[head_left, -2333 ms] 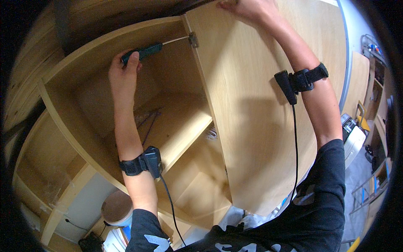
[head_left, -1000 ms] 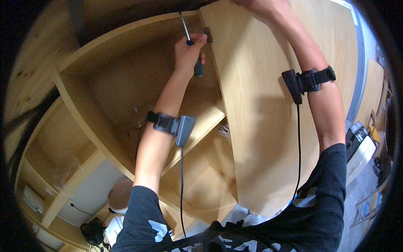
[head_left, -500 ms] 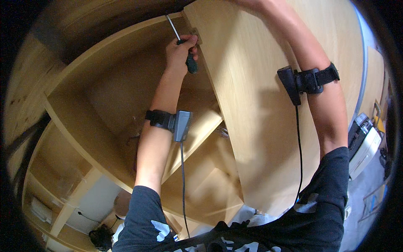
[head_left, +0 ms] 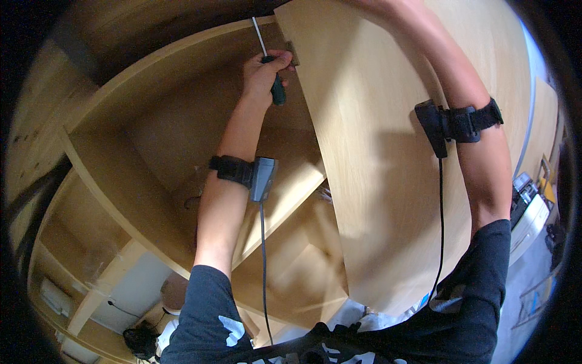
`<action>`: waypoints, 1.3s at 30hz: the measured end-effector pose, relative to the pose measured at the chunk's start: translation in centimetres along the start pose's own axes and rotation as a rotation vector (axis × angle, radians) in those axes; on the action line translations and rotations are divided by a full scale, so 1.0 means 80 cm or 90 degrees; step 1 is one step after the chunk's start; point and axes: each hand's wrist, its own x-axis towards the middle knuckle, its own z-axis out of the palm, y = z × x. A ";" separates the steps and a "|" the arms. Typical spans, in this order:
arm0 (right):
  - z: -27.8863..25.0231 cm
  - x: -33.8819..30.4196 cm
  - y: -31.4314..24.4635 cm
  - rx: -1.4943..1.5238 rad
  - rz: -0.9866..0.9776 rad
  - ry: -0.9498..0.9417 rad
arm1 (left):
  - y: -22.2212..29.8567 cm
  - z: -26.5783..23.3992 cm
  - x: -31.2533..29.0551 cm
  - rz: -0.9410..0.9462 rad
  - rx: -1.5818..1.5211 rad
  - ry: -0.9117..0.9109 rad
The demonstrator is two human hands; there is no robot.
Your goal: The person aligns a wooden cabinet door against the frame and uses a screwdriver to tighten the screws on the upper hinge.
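Note:
My left hand (head_left: 260, 76) is closed around the dark handle of a screwdriver (head_left: 278, 93), its metal shaft pointing up past the cabinet's top edge. The thumb and fingertips of that hand reach to a small hinge (head_left: 293, 53) at the inner edge of a light wood door (head_left: 382, 176). The door stands open from the wooden cabinet (head_left: 115, 182). My right forearm (head_left: 464, 79) stretches up across the door's face. The right hand itself lies beyond the upper edge of the picture.
A shelf (head_left: 291, 203) divides the cabinet behind my left arm. Cabled black devices are strapped to both forearms. More open shelving (head_left: 79, 255) stands at lower left. A white and black case (head_left: 528, 212) is on the floor at right.
My left hand, the screwdriver and the door edge sit slightly farther right in the picture. My left fingertips are now closer against the hinge. The right forearm has shifted a little right.

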 end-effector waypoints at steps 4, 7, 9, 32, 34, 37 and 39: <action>0.006 -0.003 0.005 0.036 -0.074 0.044 | -0.003 0.004 -0.002 0.023 -0.033 -0.014; -0.005 -0.006 0.002 0.095 -0.108 0.082 | 0.001 0.015 -0.011 0.048 0.000 0.029; 0.001 -0.007 -0.015 0.076 -0.077 0.050 | -0.002 0.004 -0.019 0.057 0.025 0.044; 0.007 -0.003 -0.022 -0.125 -0.005 -0.112 | -0.039 -0.003 -0.005 0.187 -0.031 -0.056; 0.010 0.001 -0.023 -0.155 -0.002 -0.146 | -0.045 -0.002 -0.002 0.169 -0.052 -0.044; 0.011 0.003 -0.020 -0.155 0.036 -0.146 | -0.044 0.006 0.000 0.150 -0.089 -0.039; 0.017 0.005 -0.013 -0.168 0.036 -0.115 | -0.040 0.011 -0.002 0.147 -0.100 -0.042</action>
